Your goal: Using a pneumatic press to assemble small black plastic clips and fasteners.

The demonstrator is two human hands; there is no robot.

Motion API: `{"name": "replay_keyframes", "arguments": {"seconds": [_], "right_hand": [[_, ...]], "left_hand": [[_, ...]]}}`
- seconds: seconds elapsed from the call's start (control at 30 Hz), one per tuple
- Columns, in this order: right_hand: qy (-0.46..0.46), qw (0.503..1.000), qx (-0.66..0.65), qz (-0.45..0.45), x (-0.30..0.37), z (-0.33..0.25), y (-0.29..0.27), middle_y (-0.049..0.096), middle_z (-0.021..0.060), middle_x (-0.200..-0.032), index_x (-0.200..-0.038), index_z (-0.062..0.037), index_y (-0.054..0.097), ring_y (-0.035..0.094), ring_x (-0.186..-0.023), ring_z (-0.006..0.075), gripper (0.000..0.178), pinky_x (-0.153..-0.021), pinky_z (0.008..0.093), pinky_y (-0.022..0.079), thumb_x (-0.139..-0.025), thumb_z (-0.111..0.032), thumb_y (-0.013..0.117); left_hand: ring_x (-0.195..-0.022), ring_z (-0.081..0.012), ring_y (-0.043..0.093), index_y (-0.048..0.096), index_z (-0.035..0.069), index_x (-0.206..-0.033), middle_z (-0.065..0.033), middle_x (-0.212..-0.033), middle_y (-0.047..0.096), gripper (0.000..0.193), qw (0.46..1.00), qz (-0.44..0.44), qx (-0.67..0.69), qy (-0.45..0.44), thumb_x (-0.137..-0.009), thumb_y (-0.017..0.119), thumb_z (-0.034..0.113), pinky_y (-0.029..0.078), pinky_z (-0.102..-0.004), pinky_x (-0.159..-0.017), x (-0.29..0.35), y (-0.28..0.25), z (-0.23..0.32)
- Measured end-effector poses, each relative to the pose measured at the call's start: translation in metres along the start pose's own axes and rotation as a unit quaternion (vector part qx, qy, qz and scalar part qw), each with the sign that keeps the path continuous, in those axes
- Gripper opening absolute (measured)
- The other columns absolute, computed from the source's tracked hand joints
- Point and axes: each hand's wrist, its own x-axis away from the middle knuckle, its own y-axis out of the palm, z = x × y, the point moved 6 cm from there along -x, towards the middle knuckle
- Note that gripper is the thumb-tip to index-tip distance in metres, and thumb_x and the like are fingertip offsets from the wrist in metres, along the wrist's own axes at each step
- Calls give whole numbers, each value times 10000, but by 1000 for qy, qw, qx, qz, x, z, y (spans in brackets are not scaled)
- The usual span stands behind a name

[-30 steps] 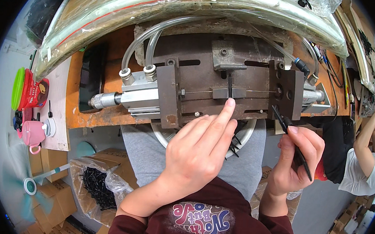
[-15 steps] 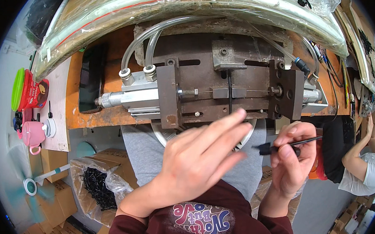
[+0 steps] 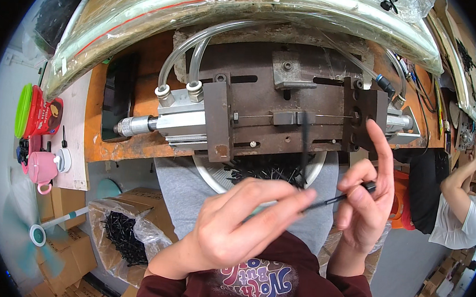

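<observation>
In front of the bench fixture, my left hand (image 3: 244, 220) has its fingertips pinched at one end of a thin black stick (image 3: 331, 201). My right hand (image 3: 367, 204) grips the stick's other side between thumb and curled fingers, its index finger pointing up. A black knob (image 3: 368, 186) shows at those right fingers. A second black rod (image 3: 304, 153), smeared by motion, stands upright between the small steel block (image 3: 285, 118) of the fixture and my left fingers. Whether my left hand touches it, I cannot tell. Below, a white basin (image 3: 206, 174) on my lap holds many black pieces.
The brown metal fixture (image 3: 266, 62) has an air cylinder (image 3: 182, 120) at left and clear hoses (image 3: 172, 55). A phone (image 3: 118, 101) lies on the bench. At lower left are a bagged box of black parts (image 3: 127, 237) and a fan (image 3: 37, 235). Another person (image 3: 459, 213) works at right.
The black rod has come out of the fixture, whose left bolt end has drawn back. My left hand has dropped to the stick in my right hand. My right index finger has straightened upward.
</observation>
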Motion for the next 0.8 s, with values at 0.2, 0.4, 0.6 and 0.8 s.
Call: {"name": "replay_keyframes", "arguments": {"seconds": [0.2,0.4,0.6,0.8], "right_hand": [[-86,994,69,-14,5,-11,-25,685,240,-894,-1318,127,445,632,-489,213,550,-472,263,542,-827,17,666],[-115,991,38,-59,6,-13,-21,609,356,-1160,-1342,138,406,716,-871,366,590,-744,378,612,-942,-261,578],[-155,982,75,-81,10,-17,-17,525,397,-1282,-1373,139,376,669,-1051,435,646,-870,433,587,-983,-368,468],[-189,962,185,-70,11,-20,-6,539,372,-1286,-1363,122,409,666,-1061,442,553,-881,454,585,-1021,-309,460]], "left_hand": [[-1002,-309,675,717,-10,-1061,-191,-1248,645,359,987,-25,-156,-1,-706,764,-27,559,-384,-882,-4,14,-17],[-918,-248,691,697,-25,-1020,-173,-1276,645,257,966,-51,-253,37,-786,723,77,556,-368,-875,-16,31,-14],[-785,-208,685,696,-10,-991,-174,-1274,649,241,962,-65,-264,23,-767,735,71,553,-332,-761,-24,31,-14],[-645,-174,652,696,-2,-1005,-165,-1285,647,275,961,-79,-266,-3,-744,755,60,518,-287,-620,-22,31,-14]]}}
